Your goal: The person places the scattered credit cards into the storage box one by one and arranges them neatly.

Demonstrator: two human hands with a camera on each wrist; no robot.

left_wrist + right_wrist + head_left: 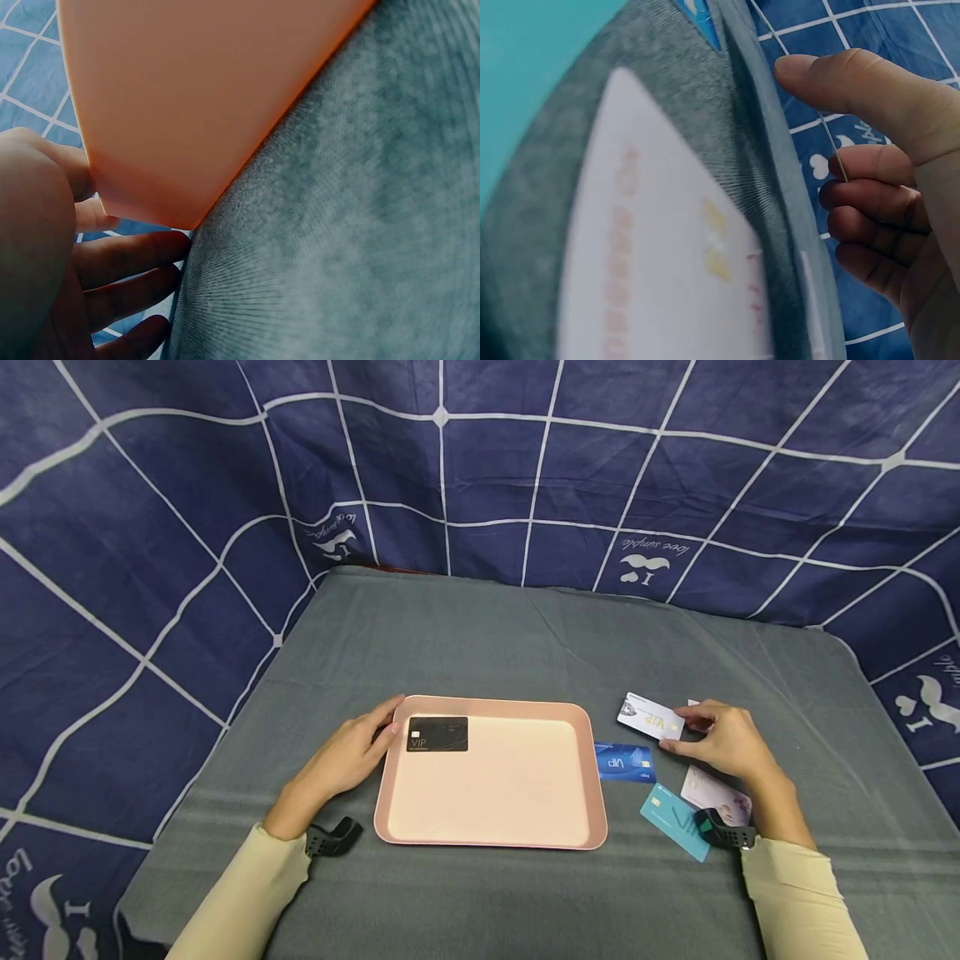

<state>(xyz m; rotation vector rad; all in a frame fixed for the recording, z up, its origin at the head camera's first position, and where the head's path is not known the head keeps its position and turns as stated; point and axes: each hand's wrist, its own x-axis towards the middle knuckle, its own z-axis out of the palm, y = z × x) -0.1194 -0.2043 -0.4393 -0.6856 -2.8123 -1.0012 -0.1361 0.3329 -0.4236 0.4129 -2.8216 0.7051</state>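
In the head view my left hand [341, 764] holds the left rim of a pale pink tray [495, 842] near its far corner, thumb and index finger at the edge. The left wrist view shows its other fingers loosely spread beside the tray's wall [150, 191]. A black VIP card [438, 735] lies in the tray's far left corner. To the tray's right, my right hand [723, 739] pinches a white VIP card [651, 717] between thumb and fingers. In the right wrist view that card shows edge-on as a thin line between thumb and fingertips.
A blue VIP card [626, 763] lies against the tray's right side. Nearer me are a teal card [675, 821] and a pale pink card [712, 793], partly under the right wrist strap in view. Another light card [692, 702] peeks out behind the right hand. Grey cloth [450, 635] covers the table.
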